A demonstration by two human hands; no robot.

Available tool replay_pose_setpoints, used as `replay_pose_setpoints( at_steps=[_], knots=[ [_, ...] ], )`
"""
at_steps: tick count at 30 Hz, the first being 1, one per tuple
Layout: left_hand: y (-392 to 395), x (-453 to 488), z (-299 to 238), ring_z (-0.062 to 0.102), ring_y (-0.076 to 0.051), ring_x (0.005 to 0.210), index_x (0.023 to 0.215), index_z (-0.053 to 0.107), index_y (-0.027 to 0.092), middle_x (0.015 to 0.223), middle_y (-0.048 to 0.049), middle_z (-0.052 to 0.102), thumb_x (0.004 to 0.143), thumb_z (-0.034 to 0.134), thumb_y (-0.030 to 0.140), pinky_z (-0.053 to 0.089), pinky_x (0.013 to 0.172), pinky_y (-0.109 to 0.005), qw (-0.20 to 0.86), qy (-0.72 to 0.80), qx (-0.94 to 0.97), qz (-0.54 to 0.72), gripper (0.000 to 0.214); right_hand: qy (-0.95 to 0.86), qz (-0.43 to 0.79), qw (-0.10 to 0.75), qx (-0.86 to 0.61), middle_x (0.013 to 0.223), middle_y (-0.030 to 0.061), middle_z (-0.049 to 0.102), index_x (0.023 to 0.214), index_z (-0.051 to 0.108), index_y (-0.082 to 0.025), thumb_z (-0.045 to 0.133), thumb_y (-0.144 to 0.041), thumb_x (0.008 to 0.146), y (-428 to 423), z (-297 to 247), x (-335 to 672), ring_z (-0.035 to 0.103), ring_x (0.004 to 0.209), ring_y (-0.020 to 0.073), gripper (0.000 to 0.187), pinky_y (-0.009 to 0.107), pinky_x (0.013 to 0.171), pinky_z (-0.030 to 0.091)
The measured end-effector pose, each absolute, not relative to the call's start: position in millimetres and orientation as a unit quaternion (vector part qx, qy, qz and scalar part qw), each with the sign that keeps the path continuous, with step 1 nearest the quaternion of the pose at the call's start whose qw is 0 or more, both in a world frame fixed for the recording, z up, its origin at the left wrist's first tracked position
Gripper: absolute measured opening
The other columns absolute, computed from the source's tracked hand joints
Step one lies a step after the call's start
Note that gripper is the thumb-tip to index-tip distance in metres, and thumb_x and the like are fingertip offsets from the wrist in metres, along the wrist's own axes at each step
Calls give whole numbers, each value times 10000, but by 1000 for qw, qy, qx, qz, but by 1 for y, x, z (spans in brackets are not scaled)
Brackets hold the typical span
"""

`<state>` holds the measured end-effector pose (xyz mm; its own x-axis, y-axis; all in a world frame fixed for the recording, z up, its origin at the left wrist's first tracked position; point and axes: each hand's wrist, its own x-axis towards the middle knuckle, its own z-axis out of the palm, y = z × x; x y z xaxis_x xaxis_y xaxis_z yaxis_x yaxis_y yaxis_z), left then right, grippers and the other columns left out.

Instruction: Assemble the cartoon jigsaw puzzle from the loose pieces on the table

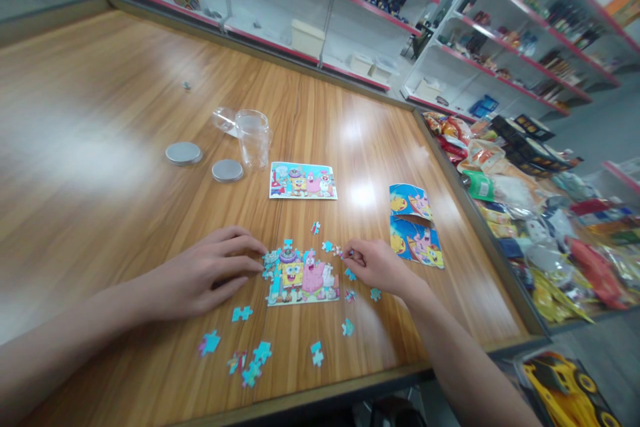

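Observation:
A partly assembled cartoon jigsaw puzzle lies on the wooden table, with its upper edge uneven. My left hand rests at its left side, fingers stretched out and the tips touching the edge pieces. Just beyond the puzzle's upper right, my right hand pinches a small puzzle piece, partly hidden by the fingers. Several loose pieces lie around, among them a blue one near the table edge and a blue piece below my right hand. Behind the puzzle lies the matching picture card.
A clear plastic jar stands at the back beside another clear container and two silver lids, one near, one farther left. Blue cartoon cards lie right. Packaged goods fill the area beyond the table's right edge.

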<state>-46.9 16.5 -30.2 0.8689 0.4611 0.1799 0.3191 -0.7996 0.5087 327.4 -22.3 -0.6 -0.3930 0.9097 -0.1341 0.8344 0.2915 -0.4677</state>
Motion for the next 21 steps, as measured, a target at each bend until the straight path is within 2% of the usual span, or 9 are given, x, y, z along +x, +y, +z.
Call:
replay_pose_setpoints(
  at_steps=[4, 7, 10, 16, 21],
  knots=[
    [16, -47, -30, 496, -258, 1244, 1210, 654, 277, 1338, -67, 565, 917, 571, 159, 459, 1030, -415, 244, 211, 935, 150, 327, -794, 226, 89, -557, 592, -50, 536, 948, 674, -202, 566, -212, 915, -23, -2, 323, 500, 549, 108, 113, 238, 565, 317],
    [16, -47, -30, 495, -257, 1241, 1207, 657, 275, 1337, -69, 566, 919, 565, 153, 459, 1029, -413, 245, 210, 934, 150, 326, -780, 206, 105, -581, 627, -39, 566, 1094, 654, -209, 579, -329, 952, -22, -7, 315, 520, 567, 122, 201, 247, 566, 339],
    [16, -46, -28, 494, -258, 1239, 1208, 662, 280, 1334, -64, 578, 911, 572, 146, 464, 1024, -412, 243, 211, 934, 155, 337, -765, 189, 115, -605, 638, -27, 586, 1152, 647, -215, 634, -408, 930, -22, -14, 304, 534, 577, 134, 295, 257, 561, 346],
    [14, -45, -26, 472, -272, 1261, 1239, 653, 284, 1363, -58, 579, 903, 579, 135, 462, 1036, -438, 239, 214, 935, 155, 374, -757, 184, 122, -615, 678, -13, 618, 1060, 679, -224, 633, -375, 938, -24, -18, 293, 571, 617, 146, 200, 266, 576, 351],
    [12, -41, -23, 472, -282, 1261, 1238, 659, 265, 1374, -68, 591, 891, 590, 126, 464, 1045, -472, 241, 213, 933, 163, 380, -760, 191, 143, -604, 956, 44, 626, 980, 661, -222, 663, -313, 913, -26, -17, 294, 623, 834, 187, 113, 300, 712, 445]
  ],
)
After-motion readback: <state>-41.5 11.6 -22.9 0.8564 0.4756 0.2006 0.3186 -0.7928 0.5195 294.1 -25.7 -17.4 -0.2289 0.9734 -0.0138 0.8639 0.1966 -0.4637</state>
